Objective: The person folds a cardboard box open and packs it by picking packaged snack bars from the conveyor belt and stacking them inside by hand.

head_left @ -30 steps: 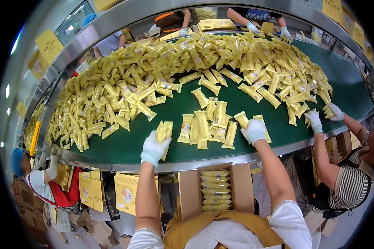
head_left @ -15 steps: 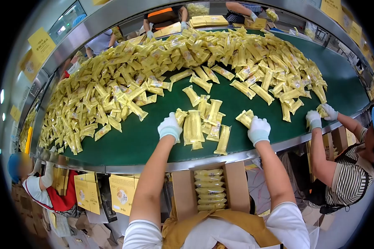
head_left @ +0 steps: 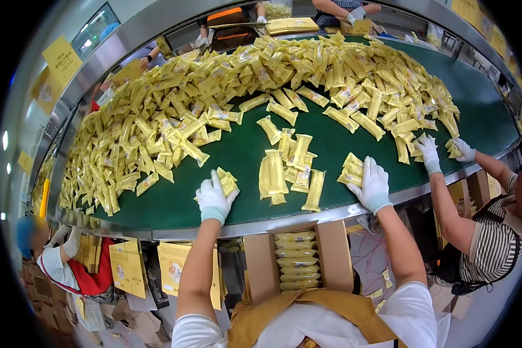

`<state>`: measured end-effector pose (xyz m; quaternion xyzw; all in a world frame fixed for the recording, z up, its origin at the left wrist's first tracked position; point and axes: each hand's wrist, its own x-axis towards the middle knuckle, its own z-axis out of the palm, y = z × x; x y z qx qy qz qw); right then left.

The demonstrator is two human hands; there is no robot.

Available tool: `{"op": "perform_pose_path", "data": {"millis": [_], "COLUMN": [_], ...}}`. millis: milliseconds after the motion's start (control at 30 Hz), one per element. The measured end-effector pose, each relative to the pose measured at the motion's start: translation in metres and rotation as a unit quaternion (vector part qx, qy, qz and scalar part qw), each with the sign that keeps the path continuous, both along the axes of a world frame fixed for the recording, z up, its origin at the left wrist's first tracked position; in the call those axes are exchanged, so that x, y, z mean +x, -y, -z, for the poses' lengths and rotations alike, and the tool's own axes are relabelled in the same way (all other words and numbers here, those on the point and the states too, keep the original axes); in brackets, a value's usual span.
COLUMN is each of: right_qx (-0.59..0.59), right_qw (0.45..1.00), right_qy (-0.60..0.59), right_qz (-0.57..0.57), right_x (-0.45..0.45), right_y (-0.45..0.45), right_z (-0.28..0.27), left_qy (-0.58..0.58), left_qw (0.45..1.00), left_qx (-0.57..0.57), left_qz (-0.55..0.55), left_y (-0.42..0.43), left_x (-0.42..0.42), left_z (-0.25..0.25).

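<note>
My left hand [head_left: 214, 198], in a white glove, closes around a few yellow wrapped snack packets [head_left: 228, 181] near the belt's front edge. On the other side, my right hand [head_left: 373, 183], also gloved, grips a small stack of yellow snack packets [head_left: 351, 169] with its fingers along their right side. Between my hands lies a loose group of the same packets [head_left: 272, 174] on the green belt [head_left: 226, 153]. Below, against my body, an open carton [head_left: 336, 255] holds a row of packets [head_left: 297, 261].
A large heap of packets [head_left: 214, 87] arcs across the belt's far side. A co-worker's gloved hands [head_left: 429, 153] handle packets at the right. Another person [head_left: 69, 255] stands at the left beside folded yellow boxes [head_left: 127, 269]. More people work across the belt. A metal rim [head_left: 261, 226] borders the belt.
My left hand has moved left and slightly down, away from the middle group, with packets in it. My right hand has shifted slightly right, now with a stack of packets. The right co-worker's hands have separated.
</note>
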<state>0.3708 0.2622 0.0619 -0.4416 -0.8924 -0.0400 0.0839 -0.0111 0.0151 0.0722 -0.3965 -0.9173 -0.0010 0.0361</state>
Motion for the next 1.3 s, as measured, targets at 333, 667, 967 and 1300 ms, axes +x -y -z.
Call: {"op": "perform_pose_path", "data": {"millis": [333, 667, 967, 1300], "right_qx": [-0.286, -0.503, -0.444, -0.182], "right_qw": [0.936, 0.826, 0.889, 0.951], "right_qy": [-0.086, -0.047, -0.030, 0.025], "right_qz": [-0.185, -0.251, -0.107, -0.249], "right_x": [-0.031, -0.104, -0.058, -0.041], "right_y": [-0.011, 0.007, -0.008, -0.024], "right_z": [-0.037, -0.037, -0.051, -0.038], "left_qy": [0.151, 0.736, 0.679, 0.544], "left_qw": [0.987, 0.630, 0.686, 0.806], "left_qx": [-0.062, 0.182, 0.261, 0.183], "left_qz": [0.013, 0.167, 0.008, 0.145], "left_y": [0.012, -0.065, -0.046, -0.016], "left_x": [-0.004, 0.065, -0.011, -0.057], "left_z": [-0.012, -0.001, -0.007, -0.055]}}
